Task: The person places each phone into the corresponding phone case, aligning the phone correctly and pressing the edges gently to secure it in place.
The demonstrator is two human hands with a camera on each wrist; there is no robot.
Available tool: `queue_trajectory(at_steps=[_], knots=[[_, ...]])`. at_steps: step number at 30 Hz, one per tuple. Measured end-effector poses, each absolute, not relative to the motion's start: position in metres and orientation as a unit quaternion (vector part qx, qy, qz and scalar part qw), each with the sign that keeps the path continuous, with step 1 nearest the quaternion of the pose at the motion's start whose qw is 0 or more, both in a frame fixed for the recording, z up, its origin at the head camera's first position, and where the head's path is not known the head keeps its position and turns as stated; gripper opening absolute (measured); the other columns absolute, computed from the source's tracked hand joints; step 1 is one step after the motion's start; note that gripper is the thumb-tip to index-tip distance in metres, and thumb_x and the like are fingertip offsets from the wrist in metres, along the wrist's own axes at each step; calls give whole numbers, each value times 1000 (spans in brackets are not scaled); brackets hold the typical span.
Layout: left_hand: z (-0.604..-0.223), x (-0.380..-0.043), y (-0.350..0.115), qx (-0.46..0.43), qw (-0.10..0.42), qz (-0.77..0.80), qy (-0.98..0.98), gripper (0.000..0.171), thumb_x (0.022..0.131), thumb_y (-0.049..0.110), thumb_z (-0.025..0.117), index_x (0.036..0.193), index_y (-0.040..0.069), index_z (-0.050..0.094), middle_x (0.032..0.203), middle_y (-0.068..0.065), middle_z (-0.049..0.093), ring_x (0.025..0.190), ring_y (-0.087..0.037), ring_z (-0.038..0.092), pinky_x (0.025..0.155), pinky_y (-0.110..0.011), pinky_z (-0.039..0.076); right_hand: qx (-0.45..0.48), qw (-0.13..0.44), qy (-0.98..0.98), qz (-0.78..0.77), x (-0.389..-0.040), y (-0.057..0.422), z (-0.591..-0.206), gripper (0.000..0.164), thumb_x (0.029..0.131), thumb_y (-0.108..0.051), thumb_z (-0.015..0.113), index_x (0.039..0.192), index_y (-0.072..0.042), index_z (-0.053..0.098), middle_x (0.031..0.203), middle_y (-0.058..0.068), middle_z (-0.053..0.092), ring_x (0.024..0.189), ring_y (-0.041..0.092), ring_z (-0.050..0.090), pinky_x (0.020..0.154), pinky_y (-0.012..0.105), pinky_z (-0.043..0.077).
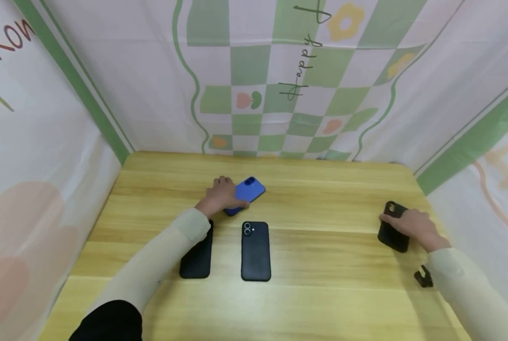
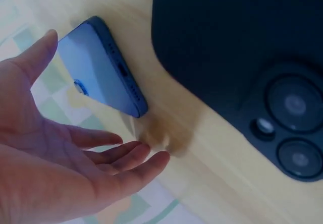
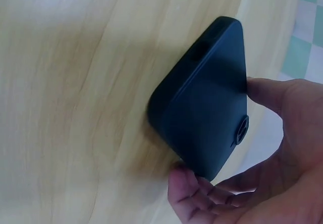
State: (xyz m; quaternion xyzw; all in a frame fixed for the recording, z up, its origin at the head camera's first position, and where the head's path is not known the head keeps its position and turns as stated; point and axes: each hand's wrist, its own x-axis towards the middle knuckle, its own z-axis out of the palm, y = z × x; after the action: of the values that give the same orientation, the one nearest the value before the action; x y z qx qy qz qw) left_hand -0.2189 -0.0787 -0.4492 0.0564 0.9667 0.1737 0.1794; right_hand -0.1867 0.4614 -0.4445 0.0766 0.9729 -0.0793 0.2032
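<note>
A blue phone (image 1: 251, 190) lies at a slant on the wooden table, its camera end pointing to the far right. My left hand (image 1: 223, 195) is over its near left end; in the left wrist view the thumb and fingers (image 2: 146, 171) are spread around the phone with gaps between. At the table's right side, my right hand (image 1: 417, 228) holds a black phone case (image 1: 394, 234) by its edges, the thumb (image 3: 267, 93) on one side and fingertips (image 3: 184, 181) on the other. Wood colour shows at the case's camera opening in the head view.
Two black phones lie near the table's middle: one (image 1: 256, 253) shows its camera lenses, the other (image 1: 196, 258) is partly covered by my left forearm. A small black notched object (image 1: 423, 277) sits beside my right sleeve. Printed cloth (image 1: 160, 94) hangs around the table (image 1: 322, 284).
</note>
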Motion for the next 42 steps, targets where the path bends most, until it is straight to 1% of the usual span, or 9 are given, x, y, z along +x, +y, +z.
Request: queue_trajectory(at_steps=[3,5,9,12,18,25,32,35,42], knots=[[-452,-218,-76,60,167,159,971,92,93,57,76,148,-12,48,154,-32,40,140,-45,42,101,-58,55,72,194,975,-80,-187,457,-446,107,98,-73,53,112,33,54,110,56,53,91,60,61,73,59,56],[-454,-218,-73,63,160,151,973,82,93,55,78,140,-9,58,151,-31,42,138,-44,43,96,-56,57,66,191,975,-88,-187,455,-447,104,96,-72,57,109,31,56,105,53,56,87,57,62,74,60,56],[-456,-221,-67,73,150,147,975,63,94,50,80,126,-2,69,147,-30,44,135,-42,44,91,-53,59,60,171,978,-103,-186,452,-451,84,92,-69,67,83,15,62,74,28,60,69,37,60,66,49,55],[-457,-223,-64,79,144,151,975,55,94,46,81,123,0,71,145,-28,47,135,-42,45,92,-54,59,54,152,981,-107,-187,449,-451,72,89,-65,74,72,3,59,65,13,54,63,28,53,59,40,50],[-457,-226,-59,65,130,167,975,56,90,40,86,127,0,71,137,-24,54,127,-40,52,93,-56,58,39,108,986,-121,-188,441,-447,65,84,-49,85,78,11,60,70,21,59,62,30,54,54,37,45],[-460,-228,-59,47,125,196,972,69,86,38,91,134,-3,64,131,-22,57,120,-37,56,91,-54,60,6,80,986,-146,-192,446,-443,46,95,-30,75,65,-7,49,60,5,48,56,22,48,51,33,40],[-462,-230,-58,20,129,238,962,91,80,31,96,146,-1,42,119,-21,67,102,-36,69,85,-48,61,-33,102,984,-145,-193,438,-420,48,95,-18,73,61,-16,40,55,-5,39,56,17,42,55,32,36],[-461,-230,-59,19,138,235,962,84,82,30,95,144,-1,47,119,-21,69,102,-35,70,84,-47,61,-40,117,982,-144,-192,431,-415,48,94,-17,73,61,-17,39,55,-6,39,55,16,42,56,31,36],[-453,-228,-60,29,144,254,956,48,95,25,83,133,1,65,119,-16,72,97,-29,71,79,-42,61,-48,126,980,-149,-191,425,-410,50,95,-17,74,62,-19,36,55,-7,36,54,13,38,55,29,34]])
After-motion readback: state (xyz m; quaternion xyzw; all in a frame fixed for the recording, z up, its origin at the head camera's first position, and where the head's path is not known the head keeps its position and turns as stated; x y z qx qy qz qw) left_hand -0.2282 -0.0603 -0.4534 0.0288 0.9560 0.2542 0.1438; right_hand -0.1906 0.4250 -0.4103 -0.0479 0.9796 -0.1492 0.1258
